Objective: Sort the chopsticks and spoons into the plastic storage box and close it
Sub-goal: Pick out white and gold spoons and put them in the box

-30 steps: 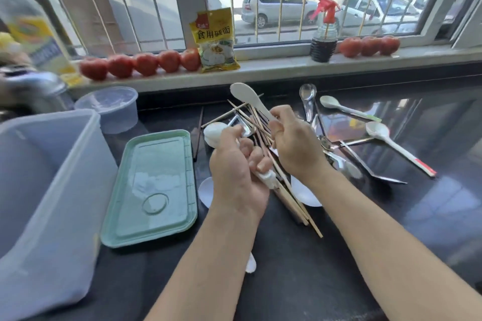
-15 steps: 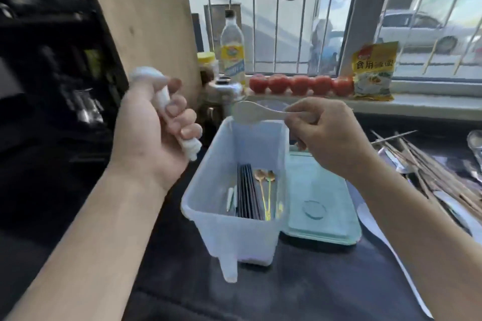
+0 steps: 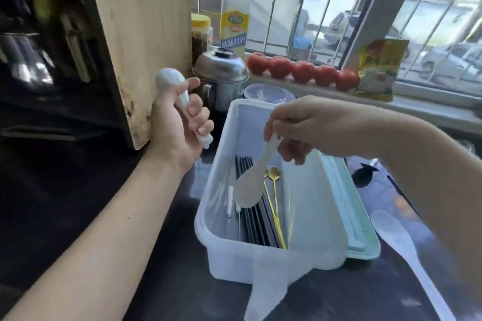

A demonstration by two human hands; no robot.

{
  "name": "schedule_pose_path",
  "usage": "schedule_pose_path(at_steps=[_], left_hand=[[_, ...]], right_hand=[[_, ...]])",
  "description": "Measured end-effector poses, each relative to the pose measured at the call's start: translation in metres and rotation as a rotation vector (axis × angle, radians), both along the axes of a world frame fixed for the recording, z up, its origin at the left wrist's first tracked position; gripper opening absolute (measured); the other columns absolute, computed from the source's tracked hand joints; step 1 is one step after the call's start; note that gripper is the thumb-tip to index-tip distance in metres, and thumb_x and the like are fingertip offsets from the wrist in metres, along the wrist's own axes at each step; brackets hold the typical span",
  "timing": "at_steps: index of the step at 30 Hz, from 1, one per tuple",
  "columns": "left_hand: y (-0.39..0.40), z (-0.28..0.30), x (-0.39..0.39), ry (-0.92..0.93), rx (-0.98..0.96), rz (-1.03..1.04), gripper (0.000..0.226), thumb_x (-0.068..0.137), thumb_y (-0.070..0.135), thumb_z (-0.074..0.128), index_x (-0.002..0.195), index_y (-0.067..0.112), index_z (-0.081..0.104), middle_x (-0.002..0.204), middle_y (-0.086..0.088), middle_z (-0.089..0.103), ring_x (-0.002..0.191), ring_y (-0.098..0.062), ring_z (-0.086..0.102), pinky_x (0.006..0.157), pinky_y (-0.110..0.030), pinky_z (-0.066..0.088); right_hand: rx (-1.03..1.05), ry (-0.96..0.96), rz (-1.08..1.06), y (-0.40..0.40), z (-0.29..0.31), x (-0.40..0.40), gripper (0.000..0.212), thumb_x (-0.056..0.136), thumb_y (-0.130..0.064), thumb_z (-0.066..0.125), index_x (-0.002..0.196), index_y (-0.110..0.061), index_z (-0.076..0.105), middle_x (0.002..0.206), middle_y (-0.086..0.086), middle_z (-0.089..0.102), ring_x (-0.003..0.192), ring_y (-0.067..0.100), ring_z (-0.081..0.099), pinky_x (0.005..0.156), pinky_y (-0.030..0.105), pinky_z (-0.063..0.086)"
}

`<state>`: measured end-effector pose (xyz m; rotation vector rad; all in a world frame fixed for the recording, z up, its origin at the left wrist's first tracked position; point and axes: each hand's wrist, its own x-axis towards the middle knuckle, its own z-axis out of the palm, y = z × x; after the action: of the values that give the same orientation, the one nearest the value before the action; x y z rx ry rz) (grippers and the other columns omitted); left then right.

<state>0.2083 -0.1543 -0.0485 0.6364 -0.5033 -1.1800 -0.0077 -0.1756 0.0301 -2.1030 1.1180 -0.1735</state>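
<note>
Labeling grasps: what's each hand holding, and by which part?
Left hand grips a white ceramic spoon by its handle, bowl up. Right hand pinches a white plastic spoon by the handle end, bowl down.

Printed characters are seen on two things beyond the grip, but none can be read with certainty. A yellow label with a green oval mark and a blue band of blurred characters is borne by the tall bottle (image 3: 234,12). Blurred red characters are carried by the yellow packet (image 3: 378,68) on the windowsill.
</note>
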Motion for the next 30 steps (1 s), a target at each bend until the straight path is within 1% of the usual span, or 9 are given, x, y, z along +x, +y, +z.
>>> schedule_pose_path(at_steps=[3,9,14,17,20,23,26,28,30], left_hand=[[0.002,-0.03,0.009,0.111,-0.014,-0.062,0.024,0.095,0.026,0.044,0.114,0.013,0.051,0.063,0.005,0.027,0.046,-0.009,0.02,0.042,-0.022,0.022],[-0.002,-0.039,0.016,0.196,0.017,-0.14,0.03,0.091,0.023,0.036,0.116,0.013,0.048,0.067,0.004,0.031,0.051,-0.011,0.024,0.046,-0.023,0.027],[-0.008,-0.042,0.015,0.248,-0.011,-0.224,0.023,0.099,0.019,0.042,0.121,0.014,0.044,0.073,0.001,0.044,0.057,-0.013,0.037,0.053,-0.027,0.042],[-0.01,-0.043,0.014,0.226,-0.038,-0.227,0.024,0.109,0.026,0.045,0.128,0.011,0.046,0.078,0.0,0.051,0.057,-0.012,0.045,0.056,-0.027,0.048],[-0.005,-0.041,0.011,0.113,-0.052,-0.239,0.03,0.107,0.029,0.047,0.128,0.007,0.05,0.078,0.002,0.055,0.053,-0.008,0.043,0.052,-0.022,0.044],[-0.001,-0.04,0.01,-0.004,-0.074,-0.269,0.034,0.102,0.03,0.054,0.126,0.006,0.05,0.08,0.003,0.057,0.051,-0.006,0.039,0.046,-0.02,0.04],[0.002,-0.037,0.011,-0.068,-0.091,-0.272,0.032,0.099,0.03,0.057,0.121,0.008,0.049,0.08,0.001,0.057,0.047,-0.005,0.035,0.042,-0.018,0.035],[0.004,-0.034,0.012,-0.108,-0.106,-0.263,0.029,0.099,0.029,0.057,0.119,0.009,0.05,0.08,0.0,0.058,0.045,-0.005,0.033,0.04,-0.017,0.033],[0.004,-0.034,0.013,-0.13,-0.141,-0.286,0.027,0.1,0.026,0.055,0.123,0.011,0.051,0.083,-0.003,0.059,0.045,-0.006,0.033,0.039,-0.018,0.034]], right_hand=[[0.166,0.204,0.135,-0.009,-0.011,0.032,0.022,0.106,-0.013,0.046,0.098,-0.009,0.066,0.069,0.007,0.069,0.06,0.022,0.061,0.064,0.03,0.055],[0.477,0.403,0.263,-0.038,-0.041,0.063,0.016,0.105,-0.008,0.048,0.098,-0.009,0.063,0.073,0.009,0.068,0.057,0.019,0.062,0.067,0.034,0.056],[0.535,0.382,0.188,-0.043,-0.054,0.072,0.01,0.102,-0.001,0.053,0.11,-0.003,0.059,0.088,0.016,0.072,0.062,0.02,0.066,0.071,0.037,0.06],[0.47,0.321,0.081,-0.046,-0.049,0.067,0.018,0.101,0.0,0.053,0.119,-0.001,0.056,0.092,0.019,0.075,0.063,0.021,0.07,0.069,0.037,0.061],[0.216,0.261,-0.069,-0.05,-0.035,0.06,0.011,0.102,-0.006,0.056,0.108,-0.002,0.063,0.078,0.012,0.075,0.055,0.016,0.067,0.059,0.032,0.06],[0.016,-0.032,-0.226,-0.054,-0.012,0.061,0.012,0.1,-0.013,0.061,0.1,-0.003,0.068,0.073,0.008,0.068,0.051,0.014,0.061,0.052,0.028,0.056],[0.011,-0.266,-0.22,-0.044,0.003,0.075,0.019,0.101,-0.022,0.061,0.11,-0.007,0.069,0.092,0.011,0.068,0.058,0.015,0.063,0.06,0.03,0.059],[-0.006,-0.208,-0.129,-0.034,0.004,0.088,0.025,0.101,-0.031,0.059,0.116,-0.012,0.065,0.107,0.01,0.068,0.064,0.015,0.066,0.068,0.033,0.062],[-0.055,-0.132,-0.066,-0.028,0.002,0.099,0.03,0.101,-0.038,0.058,0.115,-0.012,0.063,0.107,0.008,0.069,0.065,0.012,0.065,0.069,0.031,0.062]])
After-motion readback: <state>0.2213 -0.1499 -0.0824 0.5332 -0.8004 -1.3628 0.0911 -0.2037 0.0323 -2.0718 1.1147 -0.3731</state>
